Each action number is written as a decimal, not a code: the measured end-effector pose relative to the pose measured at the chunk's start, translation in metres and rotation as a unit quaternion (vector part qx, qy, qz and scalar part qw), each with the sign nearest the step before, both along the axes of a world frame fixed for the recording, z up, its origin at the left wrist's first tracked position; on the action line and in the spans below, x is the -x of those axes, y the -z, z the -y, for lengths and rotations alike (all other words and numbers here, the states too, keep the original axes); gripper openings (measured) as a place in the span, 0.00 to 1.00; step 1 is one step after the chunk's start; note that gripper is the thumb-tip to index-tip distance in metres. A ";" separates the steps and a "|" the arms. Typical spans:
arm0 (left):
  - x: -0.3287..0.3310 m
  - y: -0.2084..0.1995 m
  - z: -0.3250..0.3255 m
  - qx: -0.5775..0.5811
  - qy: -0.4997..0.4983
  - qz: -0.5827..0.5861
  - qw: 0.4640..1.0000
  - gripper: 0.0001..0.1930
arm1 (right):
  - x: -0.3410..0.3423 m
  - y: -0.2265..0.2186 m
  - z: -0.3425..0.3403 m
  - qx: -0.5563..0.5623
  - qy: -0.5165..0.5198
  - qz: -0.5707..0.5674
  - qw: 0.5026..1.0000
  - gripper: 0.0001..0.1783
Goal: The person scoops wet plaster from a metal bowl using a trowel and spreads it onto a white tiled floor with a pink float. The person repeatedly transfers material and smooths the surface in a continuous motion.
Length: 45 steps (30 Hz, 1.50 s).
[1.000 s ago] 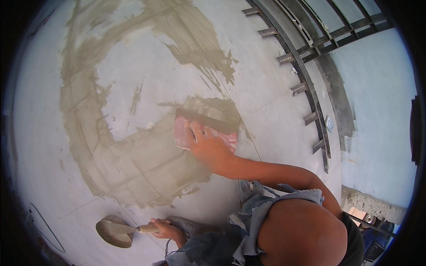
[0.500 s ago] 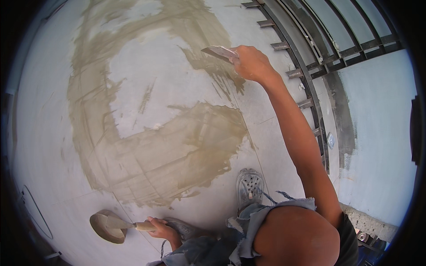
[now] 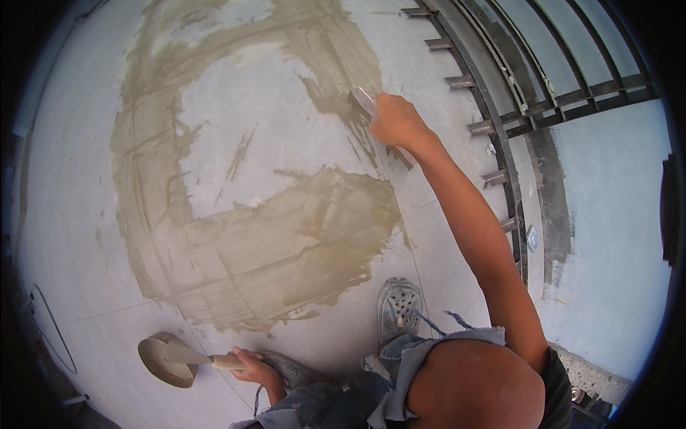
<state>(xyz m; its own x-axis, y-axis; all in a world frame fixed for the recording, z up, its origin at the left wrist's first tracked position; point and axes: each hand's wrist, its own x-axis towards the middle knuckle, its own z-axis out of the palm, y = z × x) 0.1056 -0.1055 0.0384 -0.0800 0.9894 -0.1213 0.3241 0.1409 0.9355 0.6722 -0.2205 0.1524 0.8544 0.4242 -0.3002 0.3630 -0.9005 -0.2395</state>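
The right grip [image 3: 400, 121] has totally left the lower paste patch [image 3: 329, 239] and is now up by the right-hand paste strip [image 3: 336, 64], with the arm [image 3: 464, 214] way more stretched out. Half a second back the wide blade [image 3: 361, 101] points off to the left; now it's swung round, slanting from upper left to lower right. That patch's right part and the right clog [image 3: 399, 307] are uncovered too.
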 end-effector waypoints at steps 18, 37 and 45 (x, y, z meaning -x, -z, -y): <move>0.002 0.010 0.002 -0.016 0.004 -0.005 1.000 0.13 | 0.044 0.027 -0.041 -0.045 -0.046 0.049 0.997 0.14; -0.007 -0.003 0.005 0.028 -0.009 -0.001 1.000 0.13 | -0.067 -0.017 0.000 0.053 -0.124 0.034 0.990 0.20; -0.001 -0.001 -0.001 0.007 -0.003 -0.010 1.000 0.15 | -0.021 -0.008 0.037 0.016 -0.167 0.039 0.985 0.15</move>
